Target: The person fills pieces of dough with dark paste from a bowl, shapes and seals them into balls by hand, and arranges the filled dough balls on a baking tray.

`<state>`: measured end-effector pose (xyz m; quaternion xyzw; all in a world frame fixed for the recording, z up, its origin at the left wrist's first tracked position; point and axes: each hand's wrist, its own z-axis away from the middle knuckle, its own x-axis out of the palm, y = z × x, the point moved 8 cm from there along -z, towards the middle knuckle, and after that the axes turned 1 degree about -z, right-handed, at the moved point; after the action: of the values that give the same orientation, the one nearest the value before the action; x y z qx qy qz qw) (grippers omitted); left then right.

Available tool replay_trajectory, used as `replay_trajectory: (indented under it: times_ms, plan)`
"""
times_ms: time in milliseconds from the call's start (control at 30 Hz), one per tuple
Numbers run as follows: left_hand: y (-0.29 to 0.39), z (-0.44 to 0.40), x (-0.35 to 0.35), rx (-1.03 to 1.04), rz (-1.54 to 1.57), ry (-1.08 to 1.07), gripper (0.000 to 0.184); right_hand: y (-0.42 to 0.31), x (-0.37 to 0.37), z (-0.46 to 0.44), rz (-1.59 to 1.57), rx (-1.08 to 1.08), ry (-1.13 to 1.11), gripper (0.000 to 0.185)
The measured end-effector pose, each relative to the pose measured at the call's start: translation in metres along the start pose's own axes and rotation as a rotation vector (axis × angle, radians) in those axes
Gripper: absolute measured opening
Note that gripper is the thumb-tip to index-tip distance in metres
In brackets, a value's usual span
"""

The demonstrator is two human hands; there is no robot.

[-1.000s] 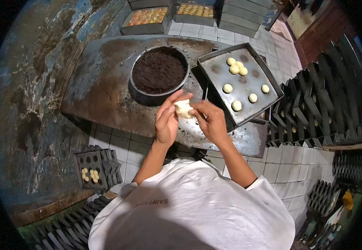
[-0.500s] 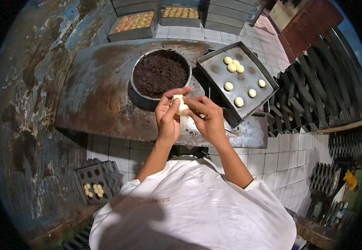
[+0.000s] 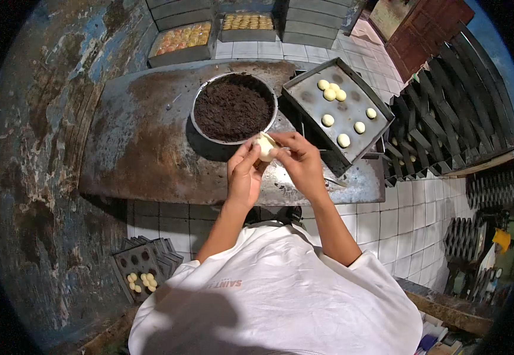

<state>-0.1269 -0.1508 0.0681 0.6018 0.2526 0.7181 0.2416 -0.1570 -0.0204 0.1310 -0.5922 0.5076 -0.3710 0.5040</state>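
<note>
Between both hands is a piece of pale dough (image 3: 265, 148), its upper edge pulled up into a thin flap. My left hand (image 3: 244, 171) grips it from the left, thumb across the front. From the right, the fingers of my right hand (image 3: 299, 163) pinch the dough's edge. Just beyond the hands stands a round metal bowl (image 3: 195, 121) heaped with dark brown crumbly filling (image 3: 233, 109). To the right, several pale dough balls (image 3: 343, 140) sit on a metal tray (image 3: 313, 105). Whether filling is inside the held dough is hidden.
The worn metal table (image 3: 133, 148) carries the bowl and tray, with a thin metal tool (image 3: 335, 182) near its front right. Stacked dark trays (image 3: 446, 118) stand at right. More trays (image 3: 141, 260) with dough balls are low at left. Filled trays (image 3: 180, 44) sit at the back.
The dough in my hands has been turned and its upper edge now stands out as a flap. My right fingers have shifted up along it. The camera view has moved slightly.
</note>
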Motion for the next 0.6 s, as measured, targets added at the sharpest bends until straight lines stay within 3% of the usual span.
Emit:
replay_trajectory:
  times_ms: [133, 200, 267, 300, 333, 400, 533, 600]
  plan:
    - [-0.005, 0.008, -0.006, 0.067, 0.038, 0.082, 0.038, -0.017, 0.015, 0.015, 0.541, -0.315, -0.059, 0.050]
    - [-0.005, 0.008, 0.004, 0.103, 0.007, 0.070, 0.034, -0.013, 0.012, 0.016, 0.552, -0.269, -0.021, 0.047]
    - [0.003, 0.009, 0.015, 0.264, -0.099, 0.017, 0.033, -0.029, 0.001, 0.014, 0.553, -0.420, 0.171, 0.037]
    - [0.003, 0.008, 0.017, 0.288, -0.115, 0.000, 0.031, -0.031, -0.004, 0.009, 0.567, -0.389, 0.184, 0.025]
    - [0.001, 0.007, 0.019, 0.286, -0.117, -0.001, 0.031, -0.033, -0.006, 0.007, 0.566, -0.387, 0.187, 0.025]
    - [0.004, 0.005, 0.033, 0.421, -0.179, -0.053, 0.028, 0.006, -0.014, -0.005, -0.076, 0.104, 0.087, 0.012]
    - [-0.007, -0.007, 0.041, 0.446, -0.194, 0.018, 0.021, 0.023, -0.025, -0.011, -0.073, 0.243, 0.041, 0.014]
    - [-0.016, -0.018, 0.039, 0.462, -0.234, 0.100, 0.018, 0.024, -0.031, -0.013, -0.012, 0.182, 0.060, 0.017]
